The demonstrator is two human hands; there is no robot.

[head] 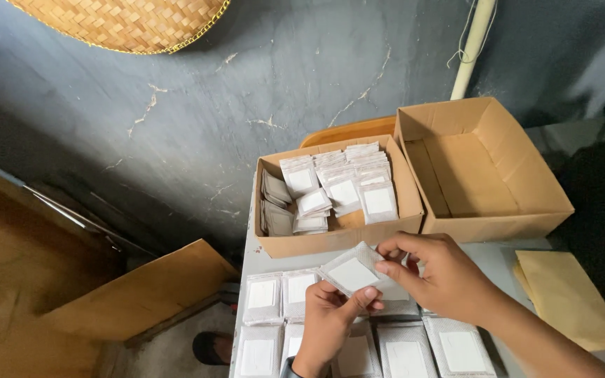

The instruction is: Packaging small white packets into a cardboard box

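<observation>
From the head view, your left hand (330,318) and right hand (439,276) both pinch one small silver sachet with a white label (353,271), held tilted just above the table (250,262). Rows of like sachets (274,297) lie flat beneath your hands. Behind them a cardboard box (330,241) holds stacked sachets; beside it, to the right, an empty cardboard box (484,168) touches it.
</observation>
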